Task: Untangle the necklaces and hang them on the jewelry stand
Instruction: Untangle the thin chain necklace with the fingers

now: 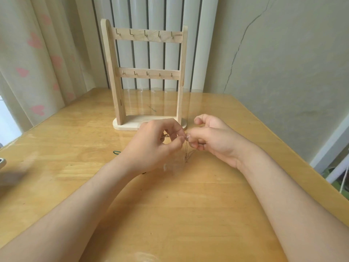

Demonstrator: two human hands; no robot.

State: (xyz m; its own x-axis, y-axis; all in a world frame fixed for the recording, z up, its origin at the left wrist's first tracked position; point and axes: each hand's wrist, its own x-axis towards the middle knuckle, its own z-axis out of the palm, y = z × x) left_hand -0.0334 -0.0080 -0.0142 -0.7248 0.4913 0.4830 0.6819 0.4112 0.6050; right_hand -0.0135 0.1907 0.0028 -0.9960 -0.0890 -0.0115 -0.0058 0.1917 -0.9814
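While the left hand pinches a thin silver necklace, the right hand pinches it just beside, their fingertips almost touching. The chain hangs from them down to the desk, just in front of the wooden jewelry stand's base.

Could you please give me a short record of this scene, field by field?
left hand: pinches the necklace chain
right hand: pinches the same chain
necklace chain: hangs down between the hands
jewelry stand: upright on the table, behind the hands
hooks: all bare
green loop: on the table, left of the left hand
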